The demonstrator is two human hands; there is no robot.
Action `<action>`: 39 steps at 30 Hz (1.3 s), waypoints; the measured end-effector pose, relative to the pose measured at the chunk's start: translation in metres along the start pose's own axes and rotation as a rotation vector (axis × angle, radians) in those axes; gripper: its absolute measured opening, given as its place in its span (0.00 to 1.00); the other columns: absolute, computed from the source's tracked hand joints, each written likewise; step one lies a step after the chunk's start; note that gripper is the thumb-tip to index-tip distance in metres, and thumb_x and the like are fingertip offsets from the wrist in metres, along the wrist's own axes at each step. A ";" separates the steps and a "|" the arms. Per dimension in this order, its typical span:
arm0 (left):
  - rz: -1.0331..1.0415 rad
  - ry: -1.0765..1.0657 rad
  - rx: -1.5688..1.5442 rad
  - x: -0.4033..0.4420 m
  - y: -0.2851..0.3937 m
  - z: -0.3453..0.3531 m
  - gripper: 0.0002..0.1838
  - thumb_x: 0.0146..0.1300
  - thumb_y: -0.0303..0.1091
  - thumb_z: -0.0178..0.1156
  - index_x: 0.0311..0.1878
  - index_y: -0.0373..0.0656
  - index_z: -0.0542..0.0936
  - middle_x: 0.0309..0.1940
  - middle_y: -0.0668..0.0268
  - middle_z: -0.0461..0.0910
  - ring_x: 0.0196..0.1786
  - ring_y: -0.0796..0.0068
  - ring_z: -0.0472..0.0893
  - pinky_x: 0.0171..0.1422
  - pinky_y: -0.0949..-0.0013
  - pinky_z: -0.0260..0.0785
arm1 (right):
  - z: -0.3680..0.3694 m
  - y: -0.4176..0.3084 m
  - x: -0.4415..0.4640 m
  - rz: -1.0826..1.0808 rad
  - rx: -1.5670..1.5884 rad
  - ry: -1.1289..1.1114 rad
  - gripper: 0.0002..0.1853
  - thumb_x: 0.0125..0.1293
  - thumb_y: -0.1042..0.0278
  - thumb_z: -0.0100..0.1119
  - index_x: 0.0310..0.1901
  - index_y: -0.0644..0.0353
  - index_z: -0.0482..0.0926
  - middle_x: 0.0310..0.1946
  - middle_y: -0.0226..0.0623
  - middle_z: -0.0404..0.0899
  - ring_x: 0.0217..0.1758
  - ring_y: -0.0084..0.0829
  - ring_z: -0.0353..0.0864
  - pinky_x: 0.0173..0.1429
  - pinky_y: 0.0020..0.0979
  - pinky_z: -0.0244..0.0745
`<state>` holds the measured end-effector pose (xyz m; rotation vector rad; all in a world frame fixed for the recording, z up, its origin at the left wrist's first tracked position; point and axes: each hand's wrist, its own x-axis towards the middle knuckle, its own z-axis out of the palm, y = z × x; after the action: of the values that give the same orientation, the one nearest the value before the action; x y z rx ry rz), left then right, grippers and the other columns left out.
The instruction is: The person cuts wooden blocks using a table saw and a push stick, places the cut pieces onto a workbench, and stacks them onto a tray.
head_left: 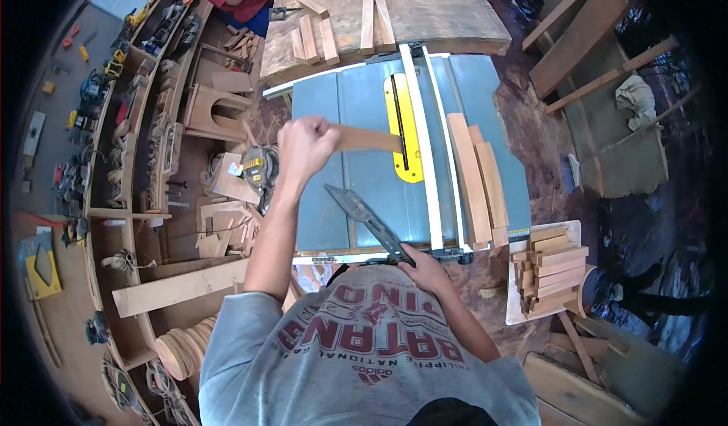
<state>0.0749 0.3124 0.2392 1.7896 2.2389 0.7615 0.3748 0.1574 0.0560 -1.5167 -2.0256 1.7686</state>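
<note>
Head view shows a narrow wooden piece (365,139) over the blue-grey tabletop (318,221) of a table saw, its long axis running nearly crosswise, left to right. One end sits in the left hand (309,144); the other points right and slightly toward the wearer, reaching the slot in the yellow insert (410,170). The left fingers are curled into a fist around the wood, pressed together; where each fingertip lies, I cannot tell.

The right hand (427,270), low at the table's near edge, has its fingers wrapped around the near end of a long grey tool (371,225) (its fingertips are hidden from this angle). That tool slants away and to the left, its wider, angular head over the tabletop, well short of the wood.

The piece is brown and flat-sided; the tabletop is smooth and faintly shiny, the insert a rounded, elongated plate. Just right of it runs a straight white fence (422,115), and beyond that lie slim, slightly curved wooden strips (470,176), lengthwise. Rectangular blocks (560,270) are stacked on a pale board to the right, and a worn wooden bench (447,17) stands past the saw.
</note>
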 end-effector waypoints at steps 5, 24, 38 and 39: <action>0.037 0.052 -0.192 -0.004 -0.005 0.016 0.14 0.51 0.41 0.62 0.26 0.38 0.85 0.22 0.49 0.83 0.27 0.50 0.85 0.36 0.51 0.77 | 0.012 0.005 0.005 -0.010 -0.012 0.060 0.33 0.67 0.53 0.63 0.72 0.55 0.74 0.59 0.58 0.83 0.62 0.55 0.83 0.68 0.46 0.75; -0.280 0.447 0.668 -0.151 -0.322 -0.257 0.15 0.68 0.45 0.63 0.39 0.41 0.85 0.35 0.51 0.84 0.40 0.46 0.85 0.45 0.50 0.77 | 0.008 -0.035 -0.001 -0.097 0.076 0.155 0.31 0.64 0.57 0.68 0.68 0.57 0.77 0.39 0.45 0.88 0.43 0.39 0.89 0.54 0.38 0.81; -0.162 0.252 -0.021 0.001 -0.229 0.154 0.31 0.63 0.46 0.69 0.66 0.42 0.79 0.74 0.50 0.70 0.74 0.44 0.68 0.78 0.48 0.62 | -0.098 -0.146 0.149 -0.205 0.354 0.355 0.33 0.69 0.72 0.59 0.76 0.62 0.69 0.35 0.32 0.81 0.27 0.19 0.73 0.29 0.25 0.67; -0.157 0.262 -0.033 0.021 -0.234 0.172 0.31 0.63 0.46 0.69 0.66 0.42 0.79 0.74 0.50 0.70 0.74 0.44 0.68 0.78 0.48 0.62 | -0.125 -0.181 0.166 -0.139 0.442 0.371 0.31 0.71 0.72 0.56 0.76 0.60 0.70 0.31 0.29 0.78 0.26 0.19 0.72 0.29 0.25 0.68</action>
<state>-0.0565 0.3458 -0.0187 1.5545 2.4758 1.0455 0.2528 0.3846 0.1525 -1.3951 -1.4161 1.5962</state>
